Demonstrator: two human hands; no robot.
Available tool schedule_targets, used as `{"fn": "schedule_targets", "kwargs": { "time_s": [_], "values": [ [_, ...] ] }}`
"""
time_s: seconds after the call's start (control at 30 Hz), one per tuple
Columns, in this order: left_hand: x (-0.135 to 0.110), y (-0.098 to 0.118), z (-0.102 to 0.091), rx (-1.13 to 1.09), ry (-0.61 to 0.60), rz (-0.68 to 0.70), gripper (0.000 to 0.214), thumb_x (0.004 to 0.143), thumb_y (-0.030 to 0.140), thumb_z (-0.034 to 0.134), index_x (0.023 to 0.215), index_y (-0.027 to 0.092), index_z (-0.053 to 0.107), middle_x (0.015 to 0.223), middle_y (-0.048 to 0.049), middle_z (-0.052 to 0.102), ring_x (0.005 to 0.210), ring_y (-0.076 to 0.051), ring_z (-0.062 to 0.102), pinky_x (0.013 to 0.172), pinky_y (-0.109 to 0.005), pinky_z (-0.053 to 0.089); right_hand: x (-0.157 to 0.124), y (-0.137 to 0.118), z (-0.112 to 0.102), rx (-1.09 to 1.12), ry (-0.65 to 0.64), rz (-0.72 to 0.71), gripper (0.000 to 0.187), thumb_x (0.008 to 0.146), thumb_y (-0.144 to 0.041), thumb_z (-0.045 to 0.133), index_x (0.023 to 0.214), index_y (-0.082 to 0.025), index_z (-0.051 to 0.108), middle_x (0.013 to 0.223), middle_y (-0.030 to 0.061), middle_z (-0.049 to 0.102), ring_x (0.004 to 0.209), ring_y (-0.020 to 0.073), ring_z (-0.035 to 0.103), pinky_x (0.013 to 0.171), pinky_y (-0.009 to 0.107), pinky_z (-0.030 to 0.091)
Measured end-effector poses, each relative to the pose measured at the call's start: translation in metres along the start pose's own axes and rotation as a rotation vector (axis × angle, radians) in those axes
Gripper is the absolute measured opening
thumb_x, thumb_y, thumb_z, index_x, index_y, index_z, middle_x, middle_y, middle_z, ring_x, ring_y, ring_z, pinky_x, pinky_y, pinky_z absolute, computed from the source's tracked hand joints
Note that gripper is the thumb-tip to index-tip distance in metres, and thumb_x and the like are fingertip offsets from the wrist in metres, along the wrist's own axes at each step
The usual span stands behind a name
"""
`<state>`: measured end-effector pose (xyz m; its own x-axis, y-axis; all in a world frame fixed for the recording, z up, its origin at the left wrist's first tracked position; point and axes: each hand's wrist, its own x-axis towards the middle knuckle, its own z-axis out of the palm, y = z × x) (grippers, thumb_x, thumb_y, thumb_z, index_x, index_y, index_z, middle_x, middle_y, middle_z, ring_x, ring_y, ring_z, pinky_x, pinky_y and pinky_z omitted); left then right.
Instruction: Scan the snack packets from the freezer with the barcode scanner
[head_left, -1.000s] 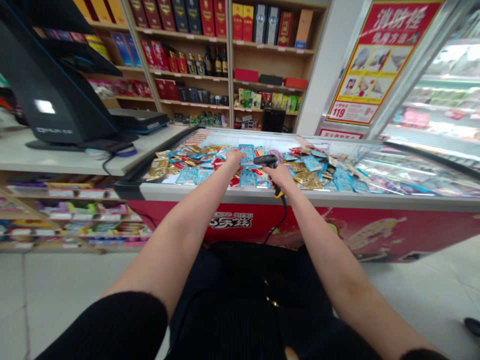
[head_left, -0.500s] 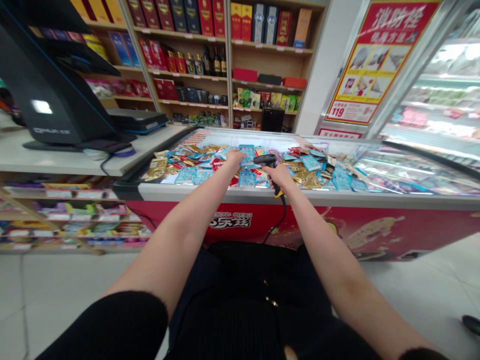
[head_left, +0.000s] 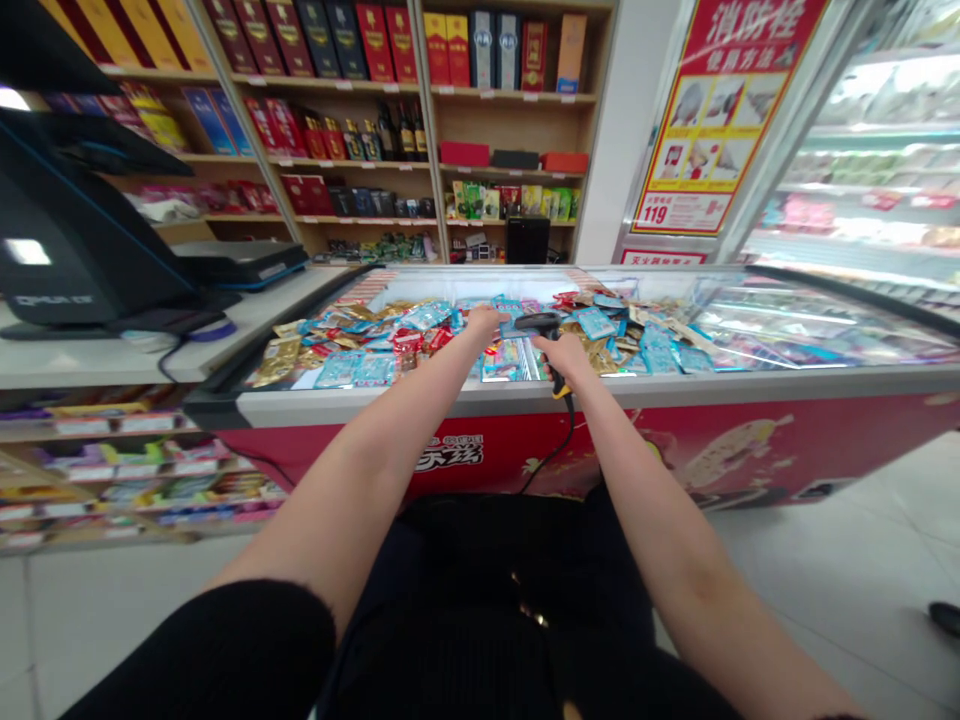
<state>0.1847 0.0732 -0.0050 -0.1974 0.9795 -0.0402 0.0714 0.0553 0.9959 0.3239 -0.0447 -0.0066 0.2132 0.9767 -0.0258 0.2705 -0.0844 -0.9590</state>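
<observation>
My right hand is closed around the grip of a black and yellow barcode scanner, whose head points left toward my left hand. A cable runs down from the scanner's handle. My left hand pinches a light-blue snack packet, seen at a steep tilt and partly hidden beside the scanner head. Both hands are over a glass-topped chest freezer. Piled on it are blue packets, gold packets and red packets.
A black checkout terminal and a flat scale stand on the counter at left. Shelves of boxes and bottles rise behind the freezer. A red poster hangs beside a lit display fridge on the right.
The view has turned slightly right. The blue packet in my left hand, earlier facing me, is now tilted away. Packets below my hands are gone from that spot, where the freezer glass shows.
</observation>
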Motion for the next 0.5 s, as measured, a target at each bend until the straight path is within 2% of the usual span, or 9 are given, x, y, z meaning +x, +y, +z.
{"fn": "schedule_targets", "kwargs": {
  "time_s": [0.13,0.27,0.4,0.5],
  "values": [
    [-0.008,0.012,0.039,-0.054,-0.058,-0.045,0.037,0.070,-0.002,0.079,0.076,0.019,0.049,0.067,0.0058,0.053,0.072,-0.011,0.064,0.069,-0.023,0.050,0.006,0.008,-0.030,0.046,0.059,0.044,0.024,0.093,-0.026,0.068,0.073,-0.018,0.059,0.052,-0.0011,0.053,0.041,0.0127,0.049,0.041,0.024,0.042],
    [-0.017,0.025,0.085,-0.072,-0.119,-0.036,0.037,0.066,-0.005,0.079,0.073,0.018,0.051,0.062,0.0053,0.053,0.067,-0.012,0.063,0.067,-0.025,0.053,0.016,0.020,-0.066,0.060,0.154,0.061,0.022,0.095,-0.027,0.065,0.075,-0.017,0.063,0.051,-0.0005,0.053,0.043,0.0147,0.050,0.043,0.025,0.045],
    [-0.019,0.033,0.138,-0.080,-0.204,-0.011,0.037,0.060,-0.007,0.081,0.070,0.016,0.054,0.064,0.0021,0.058,0.073,-0.018,0.069,0.071,-0.031,0.057,0.026,0.034,-0.101,0.106,0.240,0.103,0.021,0.094,-0.026,0.066,0.076,-0.016,0.066,0.052,0.0001,0.053,0.044,0.0152,0.051,0.043,0.026,0.046],
    [-0.018,0.035,0.172,-0.005,-0.232,0.061,0.029,0.064,-0.003,0.078,0.073,0.016,0.058,0.068,-0.0006,0.064,0.083,-0.023,0.074,0.077,-0.034,0.059,0.031,0.044,-0.124,0.127,0.296,0.124,0.020,0.094,-0.026,0.067,0.076,-0.017,0.066,0.053,0.0004,0.055,0.042,0.0145,0.050,0.042,0.026,0.044]
  ]
}}
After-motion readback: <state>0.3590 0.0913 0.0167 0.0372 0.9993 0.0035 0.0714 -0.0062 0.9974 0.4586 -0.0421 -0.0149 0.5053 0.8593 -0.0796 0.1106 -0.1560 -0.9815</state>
